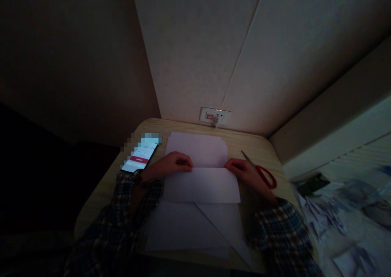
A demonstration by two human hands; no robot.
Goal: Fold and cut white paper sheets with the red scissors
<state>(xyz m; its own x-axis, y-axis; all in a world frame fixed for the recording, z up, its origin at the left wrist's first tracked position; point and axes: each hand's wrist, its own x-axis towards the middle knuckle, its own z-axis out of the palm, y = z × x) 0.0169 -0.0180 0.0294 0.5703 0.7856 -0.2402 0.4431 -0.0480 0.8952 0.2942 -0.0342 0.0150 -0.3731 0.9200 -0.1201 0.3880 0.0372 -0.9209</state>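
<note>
- A wide strip of white paper (201,185) is held by both hands along its far edge, above the loose sheets on the table (whether it is a folded part of a larger sheet cannot be told).
- The far edge of the strip, toward its left end, is pinched by the left hand (171,163), with thumb and forefinger brought together; the other fingers are curled, and their exact set cannot be told.
- The far right corner of the strip is pinched by the right hand (242,172), with fingertips pressed together; the rest of its fingers cannot be made out clearly.
- Beyond the strip, white sheets (197,146) are seen stacked with their corners slightly out of line.
- On the near side of the strip, more white paper (180,228) is spread, crossed by a slanting edge.
- To the left of the strip, a lit phone (142,152) is laid, with a red bar shown on its screen.
- To the right of the strip, scissors (259,171) with red handles are partly covered by the right hand.
- All of this is borne by a pale wooden table (253,143) beneath the strip.
- Farther beyond the strip, a socket plate (209,116) is set in the wall (198,65).
- Well off to the strip's right, crumpled pale material (324,216) is seen dimly.
</note>
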